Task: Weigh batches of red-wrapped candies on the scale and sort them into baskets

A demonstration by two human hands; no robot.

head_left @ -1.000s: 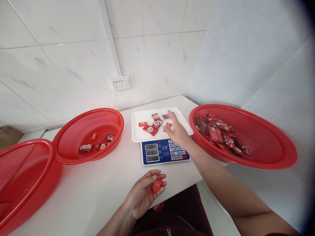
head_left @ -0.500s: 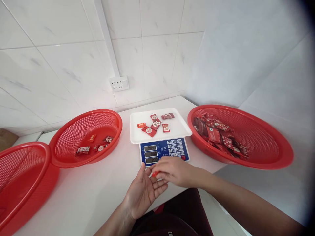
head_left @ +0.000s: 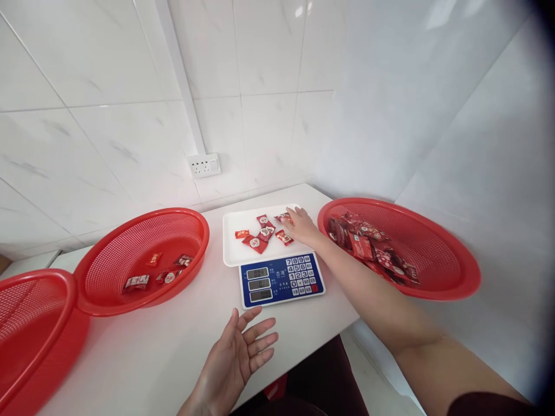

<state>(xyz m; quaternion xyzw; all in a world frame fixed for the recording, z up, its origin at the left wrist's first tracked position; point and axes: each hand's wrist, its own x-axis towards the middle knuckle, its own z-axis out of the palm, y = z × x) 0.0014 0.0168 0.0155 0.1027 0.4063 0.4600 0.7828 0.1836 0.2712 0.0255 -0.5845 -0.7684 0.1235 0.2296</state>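
Palm tipped upward and fingers [head_left: 262,330] fanned apart, the left hand [head_left: 232,359] hangs over the bench [head_left: 151,352] near its front edge, just before the front edge of the weighing scale [head_left: 280,277]. The right forearm slants in from the lower right, passing between that scale and the right-hand basket [head_left: 455,268], which holds many red packets. At its end, the right hand [head_left: 303,226] is turned palm down, wrist low, reaching over the right edge of the white tray [head_left: 232,251]. Its fingers curl at a dark red candy [head_left: 281,218] near the tray's far right corner; whether they pinch it I cannot tell. The two hands are well apart. A second candy [head_left: 284,237] lies beneath the right hand, nearer the front edge; four more candies [head_left: 255,244] cluster toward the left edge.
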